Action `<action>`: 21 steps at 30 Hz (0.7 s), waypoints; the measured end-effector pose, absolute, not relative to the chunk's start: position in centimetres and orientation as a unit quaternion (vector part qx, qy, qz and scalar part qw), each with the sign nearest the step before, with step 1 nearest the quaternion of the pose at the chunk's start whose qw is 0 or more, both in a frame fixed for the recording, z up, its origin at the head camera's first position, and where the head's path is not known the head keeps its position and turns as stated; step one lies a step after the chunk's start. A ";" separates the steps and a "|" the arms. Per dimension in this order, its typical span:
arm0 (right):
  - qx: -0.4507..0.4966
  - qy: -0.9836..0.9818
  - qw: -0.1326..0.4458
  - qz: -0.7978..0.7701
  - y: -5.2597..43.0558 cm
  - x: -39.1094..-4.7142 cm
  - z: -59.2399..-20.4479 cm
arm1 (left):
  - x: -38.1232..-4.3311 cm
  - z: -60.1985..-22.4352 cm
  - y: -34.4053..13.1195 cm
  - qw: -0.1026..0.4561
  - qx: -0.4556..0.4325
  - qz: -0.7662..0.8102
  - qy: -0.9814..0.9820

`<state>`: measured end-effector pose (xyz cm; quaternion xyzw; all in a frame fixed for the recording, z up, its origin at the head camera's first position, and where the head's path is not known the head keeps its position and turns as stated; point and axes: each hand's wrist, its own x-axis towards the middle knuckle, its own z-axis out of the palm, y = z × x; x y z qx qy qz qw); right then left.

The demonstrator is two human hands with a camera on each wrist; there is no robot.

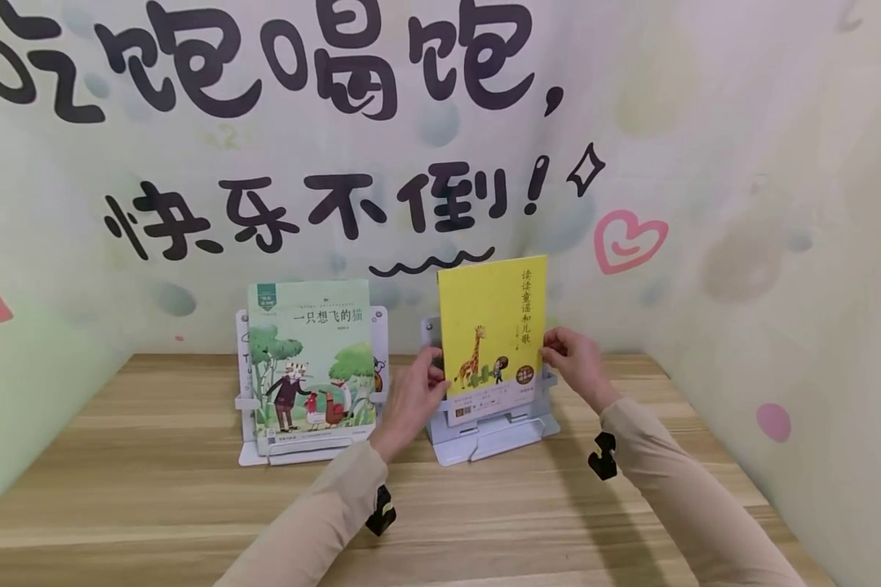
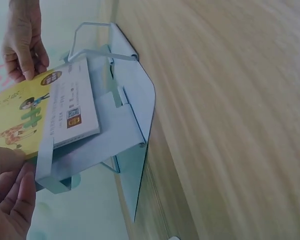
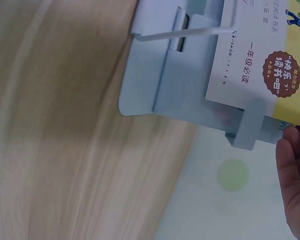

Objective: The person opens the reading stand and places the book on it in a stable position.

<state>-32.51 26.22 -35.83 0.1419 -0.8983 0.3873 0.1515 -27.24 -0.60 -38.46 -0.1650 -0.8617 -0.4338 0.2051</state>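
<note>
Now | left hand [image 1: 411, 399] and right hand [image 1: 576, 363] pinch yellow book [image 1: 493, 326] edges

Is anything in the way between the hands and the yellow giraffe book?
No. Both hands are already on it: the left hand holds the left edge of the yellow giraffe book, and the right hand pinches its right edge. The book sits in the grey stand, behind the stand's page clips.
</note>
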 end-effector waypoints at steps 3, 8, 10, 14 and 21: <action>0.149 -0.904 0.157 0.368 26.4 -32.5 -36.3 | -27.2 -38.6 -0.7 0.223 -0.171 -0.401 -0.872; 0.157 -0.919 0.167 0.320 26.8 -32.3 -37.1 | -27.0 -38.9 -0.5 0.213 -0.161 -0.381 -0.885; 0.154 -0.925 0.168 0.305 26.9 -32.2 -37.4 | -26.9 -39.1 -0.5 0.211 -0.157 -0.381 -0.886; 0.142 -0.932 0.168 0.289 27.1 -32.0 -37.9 | -26.8 -39.2 -0.3 0.214 -0.157 -0.382 -0.885; 0.130 -0.937 0.177 0.272 26.9 -31.8 -38.1 | -26.7 -39.3 -0.1 0.200 -0.140 -0.382 -0.891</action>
